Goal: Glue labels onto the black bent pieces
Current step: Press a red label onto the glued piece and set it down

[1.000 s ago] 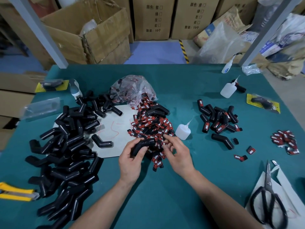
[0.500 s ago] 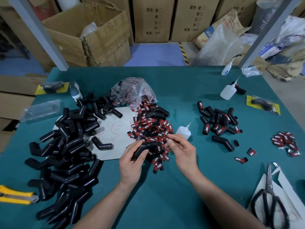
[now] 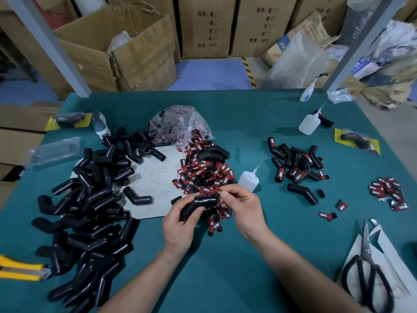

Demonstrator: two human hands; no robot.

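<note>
Teal tabletop (image 3: 225, 279) carries a big heap of glossy black bent pieces (image 3: 90, 211) at left and a pile of flat red-and-black labels (image 3: 203, 172) at centre. Just in front of that pile, the left hand (image 3: 180, 224) has its grip clamped round one smooth bent tube (image 3: 198, 205). The tube's lower arm slants down-left into the palm; its upper arm lies nearly level, end pointing right. The right hand (image 3: 246, 213) meets that end, grip pinched together; whether a label sits between the fingertips cannot be told.
</note>
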